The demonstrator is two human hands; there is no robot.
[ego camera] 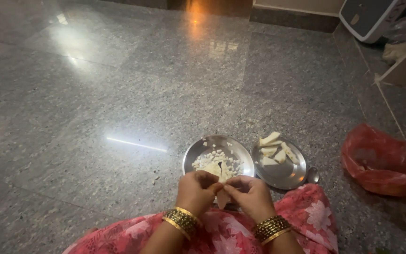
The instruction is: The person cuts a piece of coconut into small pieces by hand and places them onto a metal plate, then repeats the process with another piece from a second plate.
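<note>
A polished granite floor [118, 94] carries two steel plates. A pale wedge [222, 197] is pinched between both hands, left hand [196, 190] and right hand [251, 195] equally near, its long axis running twelve to six. Directly at twelve lies the plate [191, 157] of small white bits; larger chunks [274, 149] are seen at one o'clock.

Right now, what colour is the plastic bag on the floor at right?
Red, translucent plastic bag, crumpled beside the steel plate. Head view shows it best.
</note>
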